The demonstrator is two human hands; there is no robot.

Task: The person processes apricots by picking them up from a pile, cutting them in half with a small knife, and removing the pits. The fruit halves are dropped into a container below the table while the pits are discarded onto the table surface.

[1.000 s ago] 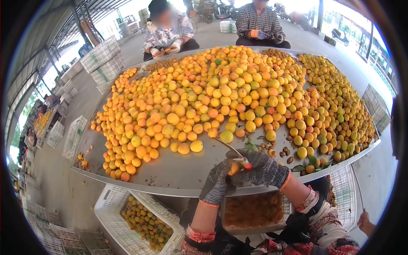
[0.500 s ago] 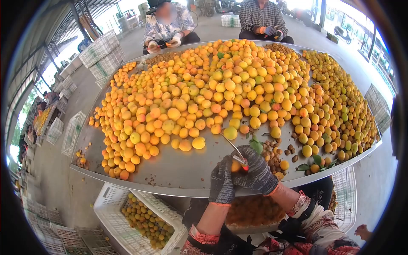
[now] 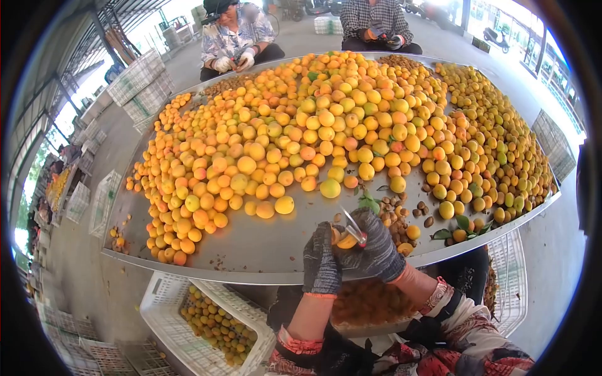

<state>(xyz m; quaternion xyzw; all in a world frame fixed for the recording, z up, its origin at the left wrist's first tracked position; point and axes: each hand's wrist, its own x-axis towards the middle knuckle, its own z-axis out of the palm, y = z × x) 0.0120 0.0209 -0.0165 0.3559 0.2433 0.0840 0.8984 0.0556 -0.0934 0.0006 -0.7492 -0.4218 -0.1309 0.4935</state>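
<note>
My left hand (image 3: 323, 260), in a dark grey knit glove, grips a cut apricot (image 3: 346, 241) near the front edge of the metal table. Its orange flesh shows between the gloves. My right hand (image 3: 379, 247), gloved alike, is closed on a small knife (image 3: 353, 224) with a red part near the blade. The blade points up and to the left, just above the apricot. A small brown piece, probably a pit (image 3: 337, 217), shows above my left fingers. Beyond my hands spreads a large heap of whole apricots (image 3: 276, 138).
The metal table (image 3: 251, 250) has a raised rim. Pits (image 3: 394, 216) lie beside my right hand. Below stands a white crate (image 3: 157, 307) holding fruit, and a tub of orange pieces (image 3: 370, 307). Two gloved people (image 3: 235, 37) sit across the table.
The apricot between my hands now shows open flesh, and the knife blade has swung more upright. A brown piece has appeared above my left fingers. The whole view has shifted slightly.
</note>
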